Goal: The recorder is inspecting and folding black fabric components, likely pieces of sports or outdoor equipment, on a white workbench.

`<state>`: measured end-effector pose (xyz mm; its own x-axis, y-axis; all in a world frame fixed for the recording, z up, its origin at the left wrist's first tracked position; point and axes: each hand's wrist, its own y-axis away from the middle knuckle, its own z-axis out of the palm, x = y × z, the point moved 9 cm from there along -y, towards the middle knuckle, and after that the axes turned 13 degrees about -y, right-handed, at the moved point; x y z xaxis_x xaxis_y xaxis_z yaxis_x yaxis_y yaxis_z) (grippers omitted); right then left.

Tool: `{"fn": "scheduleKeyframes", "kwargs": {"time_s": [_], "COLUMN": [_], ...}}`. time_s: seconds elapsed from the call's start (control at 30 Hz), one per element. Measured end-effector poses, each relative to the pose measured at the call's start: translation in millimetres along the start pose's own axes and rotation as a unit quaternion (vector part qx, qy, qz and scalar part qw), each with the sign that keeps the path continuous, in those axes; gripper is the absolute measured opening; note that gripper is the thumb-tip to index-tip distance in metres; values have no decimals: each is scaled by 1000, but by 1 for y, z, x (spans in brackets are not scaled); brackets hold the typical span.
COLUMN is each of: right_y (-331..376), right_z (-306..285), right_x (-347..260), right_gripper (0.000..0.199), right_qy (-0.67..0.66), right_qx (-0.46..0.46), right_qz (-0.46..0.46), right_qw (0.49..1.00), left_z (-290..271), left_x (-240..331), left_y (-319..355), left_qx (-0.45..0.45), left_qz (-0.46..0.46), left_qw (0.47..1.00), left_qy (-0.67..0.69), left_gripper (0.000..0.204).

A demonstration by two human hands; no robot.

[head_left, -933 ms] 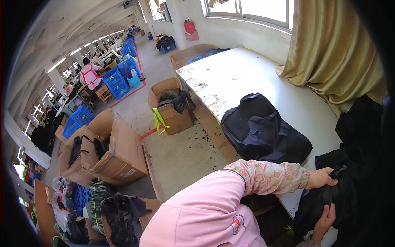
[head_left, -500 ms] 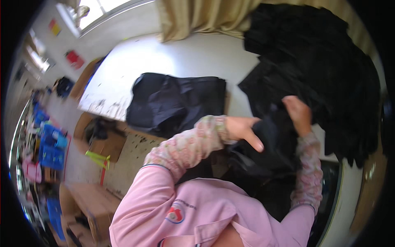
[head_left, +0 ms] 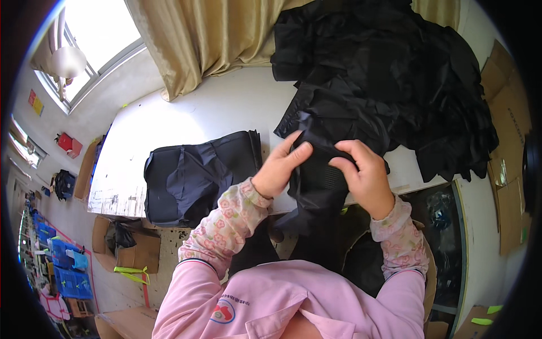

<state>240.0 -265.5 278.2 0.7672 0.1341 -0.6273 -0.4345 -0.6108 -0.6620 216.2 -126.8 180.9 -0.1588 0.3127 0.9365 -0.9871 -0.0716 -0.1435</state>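
A piece of black cloth point(head_left: 319, 181) hangs between my two hands at the table's near edge, its lower end drooping toward my lap. My left hand point(head_left: 280, 168) grips its left side, thumb on top and the other fingers partly hidden behind the cloth. On the opposite side my right hand point(head_left: 366, 179) is closed, thumb and forefinger bent at the cloth's edge. A ribbed patch shows on the cloth near the right thumb. Left of my hands lies a flat folded stack of black cloth point(head_left: 206, 175). Beyond them, a large loose heap of black cloth point(head_left: 384, 73) covers the table's right part.
The white table point(head_left: 164, 124) has a scuffed front left corner. Behind it hangs a beige curtain point(head_left: 203, 39) by a window. Cardboard boxes point(head_left: 138, 254) stand on the floor at left, and more cardboard point(head_left: 511, 124) leans at right. Blue crates point(head_left: 70, 268) are farther left.
My hands have drawn the cloth from a bunched shape into a longer hanging one between them. The right hand has come lower, and the whole view has turned and shifted.
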Motion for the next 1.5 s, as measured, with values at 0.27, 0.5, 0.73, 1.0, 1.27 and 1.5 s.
{"fn": "scheduleKeyframes", "kwargs": {"time_s": [0.27,0.5,0.73,1.0,1.27,1.5], "right_y": [9,-36,-64,-48,-29,-49], "right_z": [-6,-61,-91,-47,-13,114], "right_x": [20,48,82,71,120,136], "right_gripper": [17,10,21,21,20,26], "right_qy": [0,-51,-195,-184,-204,-240], "right_qx": [-15,121,274,289,254,57], "right_qz": [15,60,119,129,156,252], "right_qw": [1000,990,934,930,932,936], "left_z": [-67,-117,2,-11,-40,-22], "left_x": [83,35,-130,-138,-90,-110], "left_y": [16,57,122,65,57,14], "left_qx": [98,289,60,229,237,200], "left_qz": [237,100,-84,102,137,205], "left_qw": [958,898,926,945,890,825], "left_qy": [130,-315,-362,-210,-365,-487], "left_gripper": [16,15,104,89,47,62]}}
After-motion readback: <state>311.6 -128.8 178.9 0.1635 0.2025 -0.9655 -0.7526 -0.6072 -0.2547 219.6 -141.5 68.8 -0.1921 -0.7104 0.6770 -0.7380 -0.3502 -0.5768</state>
